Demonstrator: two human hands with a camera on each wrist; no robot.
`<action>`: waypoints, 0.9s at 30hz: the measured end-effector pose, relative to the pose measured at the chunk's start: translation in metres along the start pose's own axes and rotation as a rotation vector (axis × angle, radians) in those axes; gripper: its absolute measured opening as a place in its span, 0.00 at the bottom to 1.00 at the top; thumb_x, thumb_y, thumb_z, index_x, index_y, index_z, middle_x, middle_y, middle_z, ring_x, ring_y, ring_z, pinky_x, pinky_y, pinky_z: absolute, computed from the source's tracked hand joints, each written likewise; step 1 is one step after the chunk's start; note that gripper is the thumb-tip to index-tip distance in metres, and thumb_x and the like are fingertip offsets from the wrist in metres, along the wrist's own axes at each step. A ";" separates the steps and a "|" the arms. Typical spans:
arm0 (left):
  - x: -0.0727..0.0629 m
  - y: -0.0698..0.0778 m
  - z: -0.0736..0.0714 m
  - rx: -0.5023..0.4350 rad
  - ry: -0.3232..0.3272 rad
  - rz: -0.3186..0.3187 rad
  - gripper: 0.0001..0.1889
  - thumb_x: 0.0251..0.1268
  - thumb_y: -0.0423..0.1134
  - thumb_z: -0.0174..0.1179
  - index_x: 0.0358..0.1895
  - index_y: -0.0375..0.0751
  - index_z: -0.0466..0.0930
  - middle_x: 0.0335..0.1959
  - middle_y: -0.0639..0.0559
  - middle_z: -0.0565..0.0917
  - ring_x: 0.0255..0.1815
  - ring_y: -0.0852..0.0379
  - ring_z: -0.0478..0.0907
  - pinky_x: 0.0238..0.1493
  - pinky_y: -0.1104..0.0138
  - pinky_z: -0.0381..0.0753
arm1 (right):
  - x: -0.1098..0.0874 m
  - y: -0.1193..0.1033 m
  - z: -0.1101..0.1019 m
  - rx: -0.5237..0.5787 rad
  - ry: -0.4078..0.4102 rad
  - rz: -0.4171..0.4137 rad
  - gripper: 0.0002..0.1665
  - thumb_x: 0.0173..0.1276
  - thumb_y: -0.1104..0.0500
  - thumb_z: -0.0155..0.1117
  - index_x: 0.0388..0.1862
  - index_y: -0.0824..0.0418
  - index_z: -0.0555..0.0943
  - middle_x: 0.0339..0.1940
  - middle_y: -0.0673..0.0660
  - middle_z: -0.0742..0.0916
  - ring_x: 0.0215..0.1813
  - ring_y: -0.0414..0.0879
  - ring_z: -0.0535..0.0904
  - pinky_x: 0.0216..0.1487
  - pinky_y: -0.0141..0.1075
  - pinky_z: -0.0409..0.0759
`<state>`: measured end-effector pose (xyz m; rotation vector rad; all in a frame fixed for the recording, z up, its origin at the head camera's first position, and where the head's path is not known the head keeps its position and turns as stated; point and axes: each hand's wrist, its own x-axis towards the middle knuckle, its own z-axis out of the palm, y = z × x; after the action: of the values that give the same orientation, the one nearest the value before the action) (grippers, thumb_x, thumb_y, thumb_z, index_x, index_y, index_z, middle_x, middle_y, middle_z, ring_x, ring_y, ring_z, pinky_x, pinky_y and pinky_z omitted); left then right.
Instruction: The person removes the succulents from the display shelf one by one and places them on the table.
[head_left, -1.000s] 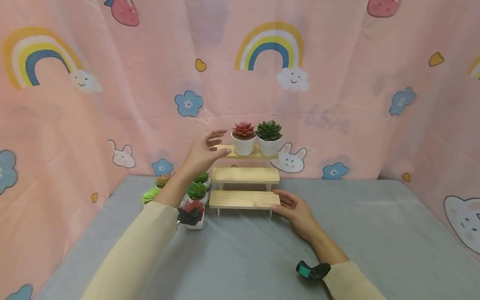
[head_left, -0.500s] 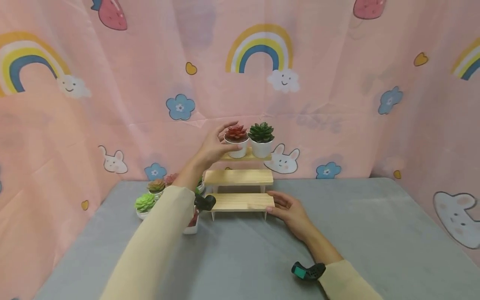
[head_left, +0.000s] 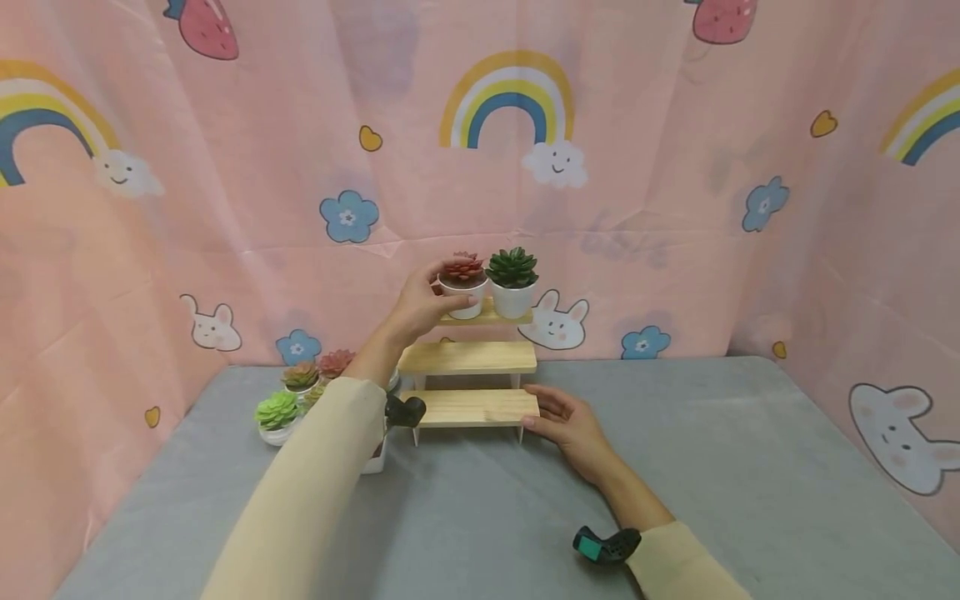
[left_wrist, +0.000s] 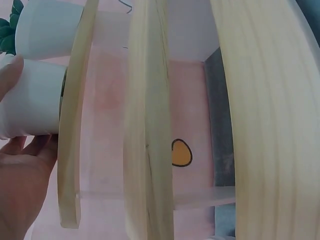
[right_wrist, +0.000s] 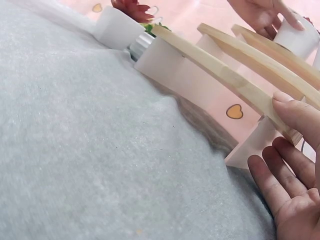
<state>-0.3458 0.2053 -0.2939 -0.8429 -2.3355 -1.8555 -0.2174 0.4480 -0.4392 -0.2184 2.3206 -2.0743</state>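
A three-tier wooden display stand (head_left: 468, 357) with clear supports stands on the grey-covered table. On its top tier are a red succulent (head_left: 464, 269) in a white pot (left_wrist: 37, 97) and, just right of it, a dark green potted succulent (head_left: 513, 270). My left hand (head_left: 415, 310) grips the red succulent's pot from the left, thumb in front and fingers behind; the pot's base is right at the board. At the lowest tier's right end, my right hand (head_left: 573, 432) holds the board, with its thumb at the top edge and fingers beneath in the right wrist view.
Left of the stand several potted succulents crowd together, among them a light green one (head_left: 277, 410) and a pink one (head_left: 335, 362); my left sleeve (head_left: 318, 467) hides some. A pink patterned curtain (head_left: 637, 108) hangs close behind the stand.
My left hand has moved right, from beside the red succulent to a grip round its pot. The right hand stays at the lowest tier. The head view has shifted slightly.
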 end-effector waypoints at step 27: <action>-0.080 0.051 -0.026 -0.005 0.007 0.111 0.31 0.59 0.26 0.70 0.68 0.42 0.75 0.67 0.47 0.78 0.62 0.52 0.79 0.55 0.70 0.82 | 0.003 0.002 -0.001 -0.043 -0.009 0.010 0.37 0.68 0.58 0.71 0.73 0.63 0.70 0.72 0.69 0.76 0.63 0.41 0.81 0.54 0.24 0.82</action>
<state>-0.2634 0.1580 -0.2697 -0.9448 -2.2317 -1.8177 -0.2205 0.4486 -0.4408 -0.2154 2.3576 -2.0163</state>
